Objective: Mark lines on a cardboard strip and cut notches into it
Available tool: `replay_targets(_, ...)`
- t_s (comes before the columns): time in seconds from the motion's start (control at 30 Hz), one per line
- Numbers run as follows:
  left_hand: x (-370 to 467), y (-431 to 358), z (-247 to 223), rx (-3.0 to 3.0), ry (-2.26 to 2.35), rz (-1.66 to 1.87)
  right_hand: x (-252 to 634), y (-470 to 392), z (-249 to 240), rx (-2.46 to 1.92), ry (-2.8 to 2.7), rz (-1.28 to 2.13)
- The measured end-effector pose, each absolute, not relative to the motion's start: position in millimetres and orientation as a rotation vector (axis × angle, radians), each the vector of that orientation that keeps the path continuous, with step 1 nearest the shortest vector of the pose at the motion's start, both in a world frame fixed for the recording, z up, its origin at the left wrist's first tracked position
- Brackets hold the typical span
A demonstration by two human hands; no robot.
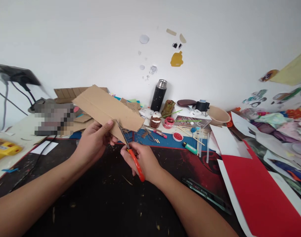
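Note:
A flat brown piece of cardboard (103,105) is held up above the desk by my left hand (97,136), thumb on top and fingers beneath its near edge. My right hand (141,158) grips orange-handled scissors (136,164). Their blades point up and away, meeting the cardboard's near edge just right of my left thumb. A narrow pointed part of the cardboard lies along the blades. The fingers inside the handle loops are partly hidden.
Behind the hands stand a black thermos (159,95), small paint pots (168,122) and a glue stick (160,133). Cardboard scraps lie at back left. A green-cased cutter (206,194) and red sheet (261,191) lie right; a yellow tool (7,149) lies left.

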State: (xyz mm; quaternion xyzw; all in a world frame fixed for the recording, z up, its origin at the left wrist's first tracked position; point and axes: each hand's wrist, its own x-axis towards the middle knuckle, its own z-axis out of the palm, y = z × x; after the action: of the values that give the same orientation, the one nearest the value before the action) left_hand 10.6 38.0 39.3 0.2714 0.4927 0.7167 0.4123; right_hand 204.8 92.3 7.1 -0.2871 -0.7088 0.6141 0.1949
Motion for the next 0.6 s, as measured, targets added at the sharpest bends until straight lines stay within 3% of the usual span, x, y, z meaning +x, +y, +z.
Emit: replay_targets(0.6,-27.1,52.4,58.7,0.476,1.119,2.105,207.0,93.2,6.2,-0.752,-1.983,1.779)
